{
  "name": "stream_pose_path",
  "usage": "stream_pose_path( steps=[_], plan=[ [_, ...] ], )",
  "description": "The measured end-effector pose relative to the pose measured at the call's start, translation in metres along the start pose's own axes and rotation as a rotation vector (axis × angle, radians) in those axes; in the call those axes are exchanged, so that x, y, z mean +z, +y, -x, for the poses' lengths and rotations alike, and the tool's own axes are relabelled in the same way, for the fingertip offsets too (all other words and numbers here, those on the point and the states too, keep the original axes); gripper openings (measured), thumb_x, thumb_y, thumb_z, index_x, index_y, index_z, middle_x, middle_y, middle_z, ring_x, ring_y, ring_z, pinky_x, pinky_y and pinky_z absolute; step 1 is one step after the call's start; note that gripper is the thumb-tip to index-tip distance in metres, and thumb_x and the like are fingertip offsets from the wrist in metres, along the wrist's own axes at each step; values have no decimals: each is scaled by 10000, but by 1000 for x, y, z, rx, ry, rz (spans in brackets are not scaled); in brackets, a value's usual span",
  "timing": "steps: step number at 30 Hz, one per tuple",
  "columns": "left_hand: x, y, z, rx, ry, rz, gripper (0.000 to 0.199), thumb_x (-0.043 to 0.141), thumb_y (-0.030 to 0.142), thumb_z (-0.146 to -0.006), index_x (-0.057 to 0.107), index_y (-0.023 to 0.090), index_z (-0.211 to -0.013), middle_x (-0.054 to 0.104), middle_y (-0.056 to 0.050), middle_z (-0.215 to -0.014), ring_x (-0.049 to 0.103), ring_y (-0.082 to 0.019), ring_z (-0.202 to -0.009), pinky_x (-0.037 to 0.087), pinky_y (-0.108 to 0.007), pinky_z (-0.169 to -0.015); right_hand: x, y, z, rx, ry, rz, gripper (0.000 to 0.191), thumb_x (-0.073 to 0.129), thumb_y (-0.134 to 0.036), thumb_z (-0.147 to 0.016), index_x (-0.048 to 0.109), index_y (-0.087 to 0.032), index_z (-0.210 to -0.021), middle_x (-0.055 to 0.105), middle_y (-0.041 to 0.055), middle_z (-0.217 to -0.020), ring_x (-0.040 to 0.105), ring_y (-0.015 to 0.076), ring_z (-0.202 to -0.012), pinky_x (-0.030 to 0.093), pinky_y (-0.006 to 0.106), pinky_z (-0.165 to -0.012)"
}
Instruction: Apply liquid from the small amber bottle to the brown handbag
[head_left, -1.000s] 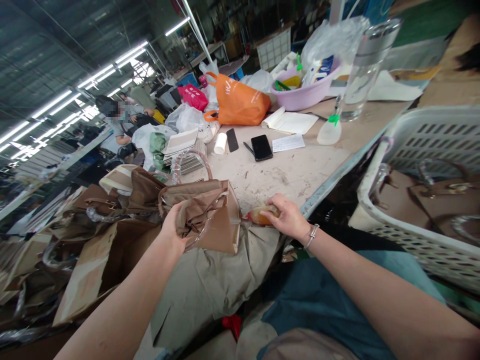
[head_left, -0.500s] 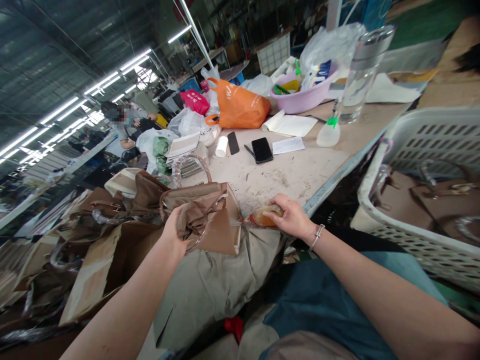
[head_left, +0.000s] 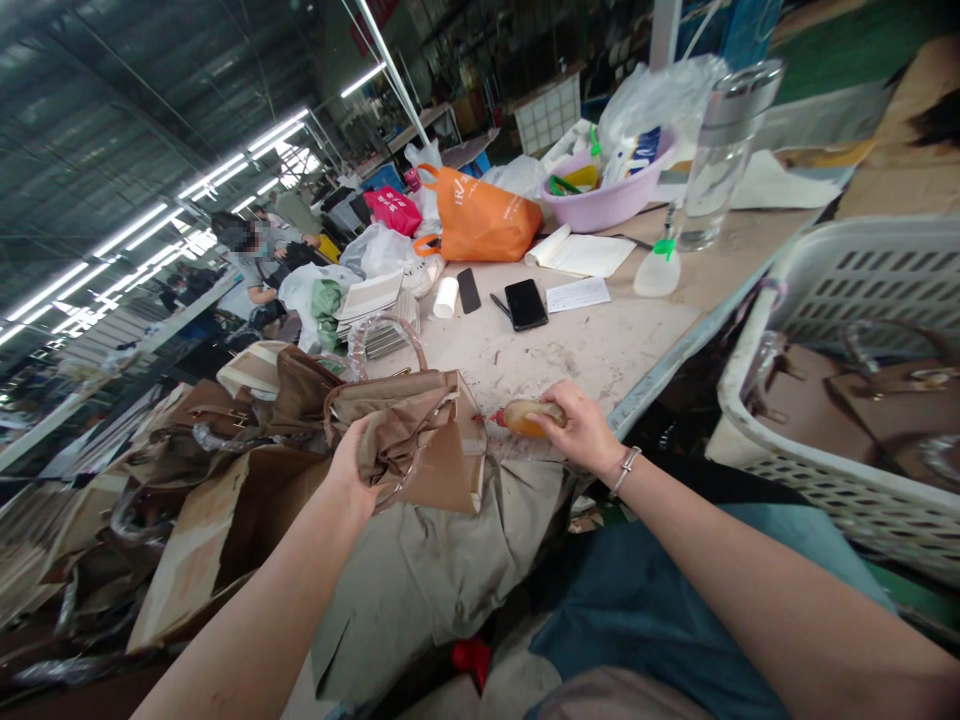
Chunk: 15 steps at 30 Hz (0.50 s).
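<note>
A brown handbag (head_left: pixel 442 455) lies tilted at the near edge of the table, its wrapped handle standing up behind it. My left hand (head_left: pixel 352 468) is closed on the bag's bunched brown lining (head_left: pixel 397 440). In my right hand (head_left: pixel 585 425) is a small squeeze bottle (head_left: pixel 525 417) of amber liquid, held on its side. The red tip of the bottle points left at the bag's side edge, close to it; whether it touches I cannot tell. Grey-green cloth (head_left: pixel 450 550) hangs beneath the bag.
More brown bags (head_left: pixel 225 420) and an open carton (head_left: pixel 217 540) crowd the left. A white basket (head_left: pixel 750 390) of bags stands right. On the table (head_left: pixel 517 365) are a phone (head_left: pixel 526 304), an orange bag (head_left: pixel 487 220), a purple basin (head_left: pixel 600 205), a clear bottle (head_left: pixel 716 180). A person (head_left: pixel 255 260) stands far left.
My right hand has raised the squeeze bottle slightly and shifted its tip up along the bag's side edge. My left hand keeps its hold on the lining.
</note>
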<state>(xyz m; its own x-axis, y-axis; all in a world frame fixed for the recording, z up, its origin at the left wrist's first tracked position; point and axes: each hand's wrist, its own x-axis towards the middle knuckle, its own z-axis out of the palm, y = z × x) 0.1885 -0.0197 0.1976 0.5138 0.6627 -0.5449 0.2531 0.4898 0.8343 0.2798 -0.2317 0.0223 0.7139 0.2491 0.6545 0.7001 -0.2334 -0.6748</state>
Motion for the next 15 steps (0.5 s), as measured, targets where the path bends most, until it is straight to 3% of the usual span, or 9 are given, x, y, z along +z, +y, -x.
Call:
stream_pose_path(
  steps=[4,11,15],
  plan=[
    [-6,-1,-7,6,4,-6,289,563,171,-768,668,124,-1033,718,-87,-659,639,-211,-462,532,-296,-407,-3,1,-1,0,10,-10,126,623,-294,-845,526,-215,-860,563,42,-797,550,202,-769,459,337,-673],
    [-6,0,-9,1,-2,4,289,576,165,-758,667,115,-1028,724,-92,-680,645,-211,-469,535,-288,-406,-3,2,6,-6,-141,-9,129,617,-300,-845,522,-218,-877,572,30,-812,556,185,-751,461,317,-657],
    [-3,0,-6,-16,7,0,263,565,162,-761,673,116,-996,713,-84,-647,649,-219,-465,542,-297,-407,-5,2,3,1,-54,32,122,614,-285,-853,514,-217,-866,554,39,-803,545,194,-765,460,327,-669]
  ],
)
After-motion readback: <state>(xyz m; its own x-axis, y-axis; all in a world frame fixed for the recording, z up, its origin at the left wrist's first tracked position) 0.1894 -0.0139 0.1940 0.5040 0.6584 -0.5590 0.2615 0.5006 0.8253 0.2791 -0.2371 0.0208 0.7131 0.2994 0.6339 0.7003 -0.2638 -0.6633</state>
